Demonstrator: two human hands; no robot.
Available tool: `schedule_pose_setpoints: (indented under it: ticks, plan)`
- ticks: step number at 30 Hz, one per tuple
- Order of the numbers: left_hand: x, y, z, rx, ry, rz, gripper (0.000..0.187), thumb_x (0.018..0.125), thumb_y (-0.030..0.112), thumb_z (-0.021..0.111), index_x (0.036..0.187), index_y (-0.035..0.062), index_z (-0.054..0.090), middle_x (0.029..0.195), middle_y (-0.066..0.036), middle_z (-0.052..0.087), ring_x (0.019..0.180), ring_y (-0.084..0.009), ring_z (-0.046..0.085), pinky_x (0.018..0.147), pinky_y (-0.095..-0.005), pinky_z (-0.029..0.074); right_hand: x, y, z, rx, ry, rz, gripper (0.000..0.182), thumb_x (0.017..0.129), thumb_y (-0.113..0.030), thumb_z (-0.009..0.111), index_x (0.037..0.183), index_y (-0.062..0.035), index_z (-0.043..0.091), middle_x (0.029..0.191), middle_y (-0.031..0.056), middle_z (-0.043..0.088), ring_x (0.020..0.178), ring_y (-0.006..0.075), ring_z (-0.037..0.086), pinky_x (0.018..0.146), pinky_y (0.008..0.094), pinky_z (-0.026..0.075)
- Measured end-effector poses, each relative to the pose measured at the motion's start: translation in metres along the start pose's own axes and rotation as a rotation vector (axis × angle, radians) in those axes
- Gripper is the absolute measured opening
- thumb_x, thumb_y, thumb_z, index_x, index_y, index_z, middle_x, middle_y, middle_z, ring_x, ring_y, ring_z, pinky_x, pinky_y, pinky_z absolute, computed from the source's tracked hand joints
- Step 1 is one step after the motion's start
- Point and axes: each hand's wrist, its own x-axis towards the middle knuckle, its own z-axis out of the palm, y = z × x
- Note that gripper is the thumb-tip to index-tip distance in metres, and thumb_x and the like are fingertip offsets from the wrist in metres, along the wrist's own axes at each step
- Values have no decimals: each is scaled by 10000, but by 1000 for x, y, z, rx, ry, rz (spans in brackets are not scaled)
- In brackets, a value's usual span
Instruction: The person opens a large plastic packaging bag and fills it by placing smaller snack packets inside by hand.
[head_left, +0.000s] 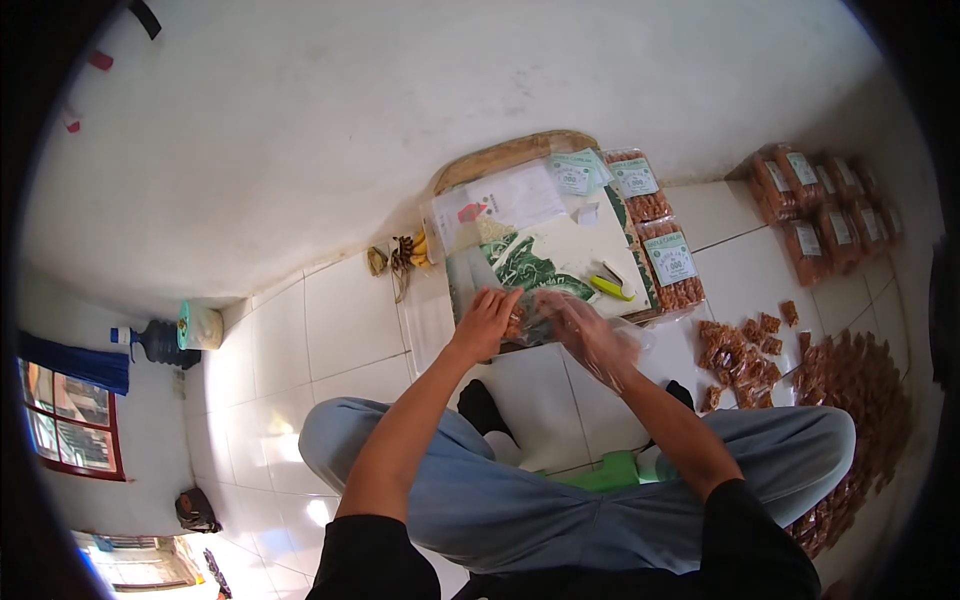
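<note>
My left hand (488,318) is closed on a clear plastic bag (541,322) at the low table's front edge. Beside its fingers, brown snack pieces (516,322) show through the plastic. My right hand (592,338) overlaps the clear film, which covers its fingers and wrist; motion blurs the fingers. A yellow-green stapler (611,284) lies on the table (560,245) just beyond that hand. Flat clear bags (510,197) and printed green labels (572,176) lie toward the table's far side.
Filled, labelled snack packs (672,265) line the table's right edge, with more packs (812,190) stacked by the wall. Small brown packets (850,420) are heaped on the floor at right. Bananas (418,248) lie left of the table. A green object (610,470) sits between my legs.
</note>
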Motion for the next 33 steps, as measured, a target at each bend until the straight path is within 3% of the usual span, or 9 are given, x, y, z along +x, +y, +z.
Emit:
schedule_pose_setpoints:
  ticks: [5, 9, 12, 14, 19, 22, 26, 30, 33]
  plan:
    - [-1, 6, -1, 4, 12, 14, 863, 687, -42, 604, 1449, 16, 204, 1255, -171, 466, 1247, -330, 394, 1115, -448, 246, 4, -17, -14, -57, -93, 101, 458, 848, -94, 624, 1286, -115, 493, 1210, 160, 571, 1064, 348, 579, 841, 396, 518]
    - [-3, 4, -2, -17, -13, 33, 925, 663, -22, 622, 1461, 9, 154, 1285, -200, 424, 1259, -356, 375, 1118, -448, 248, 6, -7, 8, 80, -53, 137, 527, 808, -103, 643, 1302, -77, 462, 1190, 138, 570, 1046, 345, 577, 807, 401, 514]
    - [-3, 8, -8, -117, -41, -21, 987, 654, 80, 668, 1465, 6, 109, 1312, -223, 379, 1258, -380, 359, 1120, -452, 249, 5, 2, 22, 830, 5, 431, 487, 816, -94, 641, 1276, -60, 488, 1128, 165, 591, 1030, 336, 576, 828, 384, 495]
    - [-5, 9, -9, -143, -25, -52, 1005, 660, 141, 684, 1465, 5, 97, 1315, -230, 367, 1252, -385, 354, 1117, -454, 250, 5, -10, 16, 358, 195, 151, 424, 831, -90, 629, 1240, -60, 523, 1112, 169, 591, 998, 318, 582, 838, 355, 477]
    - [-6, 16, -12, -293, -18, -139, 1029, 704, 303, 701, 1464, 2, 76, 1296, -242, 350, 1211, -386, 355, 1090, -459, 271, 7, -7, 10, 365, 113, 172, 384, 834, -82, 614, 1213, -56, 553, 1056, 161, 569, 954, 315, 580, 823, 369, 469]
    - [-5, 16, -2, -401, 36, -167, 970, 763, 321, 679, 1462, -3, 90, 1242, -234, 386, 1144, -382, 394, 1045, -460, 301, 9, -20, -5, 327, 97, 138, 373, 835, -72, 602, 1205, -57, 557, 964, 166, 564, 919, 331, 580, 807, 378, 468]
    - [4, 10, 22, -630, 274, -283, 636, 911, 257, 561, 1407, -2, 259, 1101, -190, 488, 1018, -320, 484, 940, -412, 381, 12, -13, 6, 124, 104, 130, 326, 875, -93, 602, 1198, -65, 564, 864, 133, 624, 771, 313, 626, 731, 370, 495]
    - [23, 19, 5, -819, 300, -623, 344, 972, 181, 494, 1254, -13, 459, 1010, -152, 538, 939, -259, 531, 866, -359, 426, 14, -19, 4, 368, 108, 179, 303, 893, -109, 575, 1190, -59, 549, 939, 148, 654, 841, 301, 642, 750, 362, 493]
    - [27, 17, 17, -737, 490, -587, 286, 964, 174, 516, 1172, -22, 510, 979, -135, 556, 903, -246, 552, 831, -359, 447, 14, -8, 12, 437, 16, 314, 298, 892, -123, 580, 1180, -46, 562, 972, 151, 669, 886, 285, 650, 766, 354, 493]
